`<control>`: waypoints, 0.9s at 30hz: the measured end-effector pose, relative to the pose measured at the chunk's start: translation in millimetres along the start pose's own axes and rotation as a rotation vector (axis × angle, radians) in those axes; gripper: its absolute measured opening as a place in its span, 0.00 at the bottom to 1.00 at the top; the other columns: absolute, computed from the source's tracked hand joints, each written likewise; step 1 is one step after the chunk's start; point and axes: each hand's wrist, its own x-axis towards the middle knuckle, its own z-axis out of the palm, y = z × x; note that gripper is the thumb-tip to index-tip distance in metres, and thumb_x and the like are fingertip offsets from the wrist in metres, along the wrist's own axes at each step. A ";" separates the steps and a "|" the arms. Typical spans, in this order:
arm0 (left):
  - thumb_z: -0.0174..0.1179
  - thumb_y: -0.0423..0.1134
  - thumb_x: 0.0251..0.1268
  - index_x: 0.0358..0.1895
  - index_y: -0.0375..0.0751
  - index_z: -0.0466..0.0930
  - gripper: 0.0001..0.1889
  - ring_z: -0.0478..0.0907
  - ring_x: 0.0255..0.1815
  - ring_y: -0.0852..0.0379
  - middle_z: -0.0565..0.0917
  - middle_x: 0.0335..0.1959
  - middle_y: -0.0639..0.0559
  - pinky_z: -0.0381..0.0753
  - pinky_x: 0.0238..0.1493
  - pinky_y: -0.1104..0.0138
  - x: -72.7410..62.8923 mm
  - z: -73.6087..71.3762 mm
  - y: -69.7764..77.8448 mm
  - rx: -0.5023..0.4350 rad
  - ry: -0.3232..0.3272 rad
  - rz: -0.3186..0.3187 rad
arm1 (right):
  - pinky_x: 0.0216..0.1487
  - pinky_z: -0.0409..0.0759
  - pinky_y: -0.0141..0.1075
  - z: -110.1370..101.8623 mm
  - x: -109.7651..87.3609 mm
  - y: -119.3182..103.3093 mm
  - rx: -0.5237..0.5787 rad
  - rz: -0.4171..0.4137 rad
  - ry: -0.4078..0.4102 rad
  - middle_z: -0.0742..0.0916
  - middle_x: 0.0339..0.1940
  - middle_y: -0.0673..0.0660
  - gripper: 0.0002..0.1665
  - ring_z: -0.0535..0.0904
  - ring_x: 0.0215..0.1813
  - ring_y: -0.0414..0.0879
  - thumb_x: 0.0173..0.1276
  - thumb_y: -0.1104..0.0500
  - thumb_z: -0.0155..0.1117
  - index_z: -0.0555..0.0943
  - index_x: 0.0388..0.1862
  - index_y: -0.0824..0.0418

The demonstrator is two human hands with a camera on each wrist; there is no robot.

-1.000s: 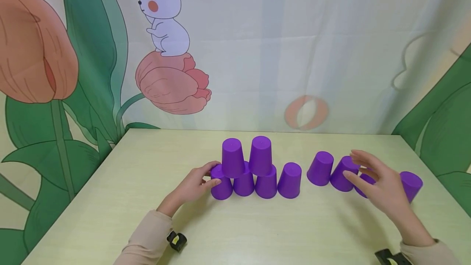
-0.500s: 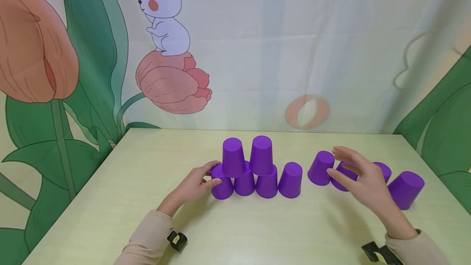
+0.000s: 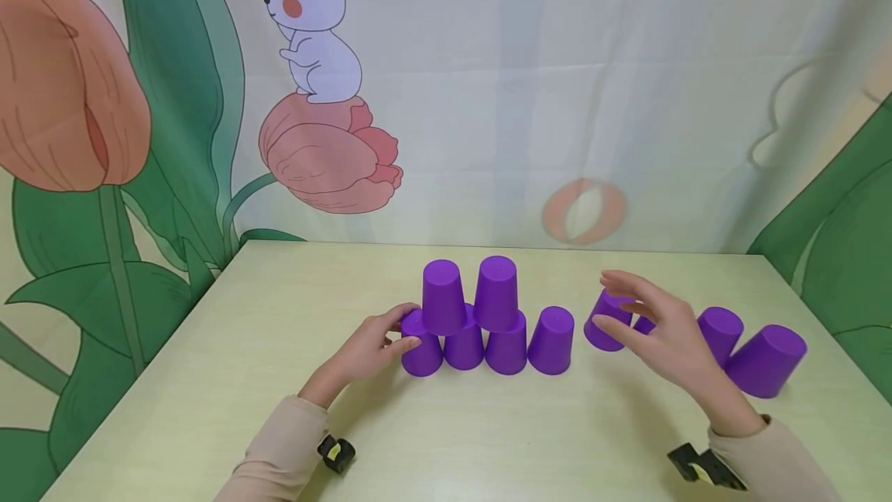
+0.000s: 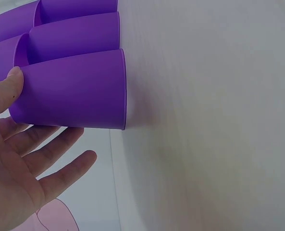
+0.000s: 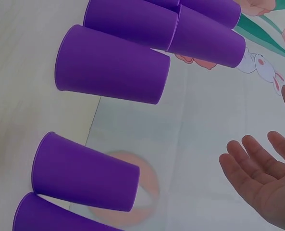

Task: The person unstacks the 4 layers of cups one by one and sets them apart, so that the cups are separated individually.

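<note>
My left hand (image 3: 365, 351) holds the leftmost purple cup (image 3: 421, 359) of an upside-down bottom row, thumb in front and fingers behind. In the left wrist view its thumb (image 4: 13, 84) touches the cup (image 4: 70, 91) near its closed end. Two purple cups, a left one (image 3: 443, 300) and a right one (image 3: 497, 297), stand on top of the row. The rightmost bottom cup (image 3: 550, 347) has nothing on it. My right hand (image 3: 662, 339) hovers over the separate cups at right, fingers apart and holding nothing. It partly hides a near-left cup (image 3: 603, 342) and the one beside it.
Further right stand two more inverted cups, one (image 3: 721, 328) partly behind the right hand and an outer one (image 3: 770, 359). They rest on a pale wooden table (image 3: 488, 440). A printed curtain (image 3: 453, 99) with a rabbit and tulips hangs behind the table.
My right hand has moved left across the separate cups, from the third cup towards the first, uncovering the two at far right. The left hand and the stacked cups stay put.
</note>
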 end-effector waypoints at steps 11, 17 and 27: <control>0.55 0.39 0.64 0.60 0.36 0.66 0.22 0.77 0.46 0.49 0.80 0.47 0.44 0.77 0.37 0.63 0.5 0.8 -0.8 0.009 0.012 0.005 | 0.50 0.73 0.32 11.8 14.5 -10.0 0.026 -0.053 -0.033 0.80 0.52 0.60 0.32 0.75 0.53 0.51 0.56 0.61 0.68 0.70 0.60 0.63; 0.56 0.38 0.64 0.60 0.37 0.66 0.22 0.77 0.46 0.50 0.79 0.47 0.45 0.76 0.38 0.63 -0.1 0.4 0.2 0.013 0.010 -0.012 | 0.48 0.75 0.41 19.9 22.6 -11.0 0.045 -0.072 -0.060 0.80 0.52 0.60 0.32 0.75 0.53 0.52 0.57 0.60 0.68 0.70 0.60 0.63; 0.56 0.39 0.64 0.60 0.36 0.65 0.23 0.77 0.46 0.50 0.79 0.48 0.45 0.76 0.38 0.63 0.1 0.4 -0.2 0.012 0.009 -0.014 | 0.47 0.76 0.43 35.4 34.8 -15.0 0.104 -0.107 -0.077 0.80 0.51 0.61 0.31 0.76 0.53 0.53 0.55 0.63 0.68 0.71 0.59 0.64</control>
